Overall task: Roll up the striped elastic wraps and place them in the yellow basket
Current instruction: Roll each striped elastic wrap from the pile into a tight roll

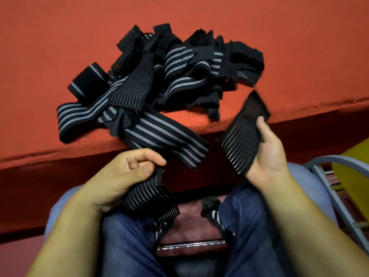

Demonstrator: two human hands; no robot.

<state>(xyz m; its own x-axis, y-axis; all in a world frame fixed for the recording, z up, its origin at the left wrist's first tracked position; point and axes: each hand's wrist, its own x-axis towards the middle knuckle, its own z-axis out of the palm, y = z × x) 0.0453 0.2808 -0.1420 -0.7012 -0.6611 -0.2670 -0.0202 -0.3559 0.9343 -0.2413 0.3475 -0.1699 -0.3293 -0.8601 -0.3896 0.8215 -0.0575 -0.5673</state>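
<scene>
- Black striped wrap (239,140): you're holding it over your lap, left hand (123,176) clutching bunched length, right hand (269,156) gripping flat end.
- Rolling is barely starting; next you're needing a tight first turn.

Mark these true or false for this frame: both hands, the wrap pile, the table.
1. The left hand grips a striped wrap. True.
2. The right hand holds nothing. False: it holds a wrap end between thumb and fingers.
3. The pile of wraps lies on the red table. True.
4. The wraps in the pile are all neatly rolled. False: they lie loose and tangled, and one hangs over the table's near edge.
</scene>
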